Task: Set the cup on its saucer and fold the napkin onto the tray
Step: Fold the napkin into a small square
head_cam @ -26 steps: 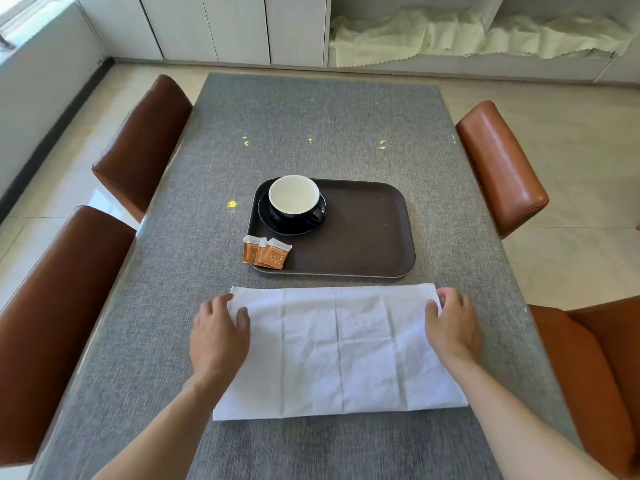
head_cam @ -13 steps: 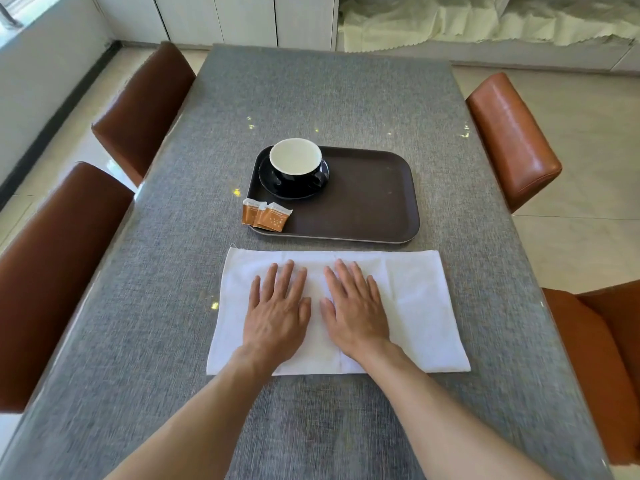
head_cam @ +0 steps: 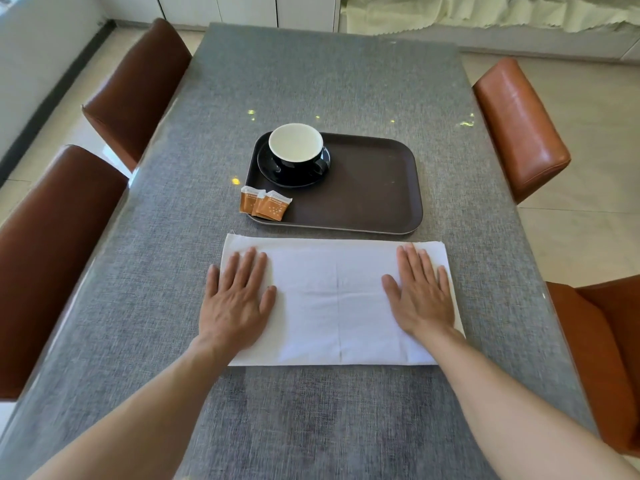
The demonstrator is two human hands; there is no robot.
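A black cup [head_cam: 297,157] with a white inside stands on its black saucer [head_cam: 277,174] in the far left corner of the dark brown tray [head_cam: 374,188]. A white napkin [head_cam: 332,299], folded into a wide rectangle, lies flat on the table just in front of the tray. My left hand [head_cam: 239,299] presses flat on the napkin's left end, fingers spread. My right hand [head_cam: 420,292] presses flat on its right end in the same way. Neither hand holds anything.
Two orange sachets [head_cam: 265,204] lie over the tray's near left corner. The grey table [head_cam: 329,81] has brown leather chairs on the left [head_cam: 131,88] and the right [head_cam: 519,126]. A pale cloth [head_cam: 485,12] hangs on a shelf at the back.
My hands went from the napkin's side edges to its middle, then slid apart to its two ends. The napkin lies flatter. Cup and tray have not moved.
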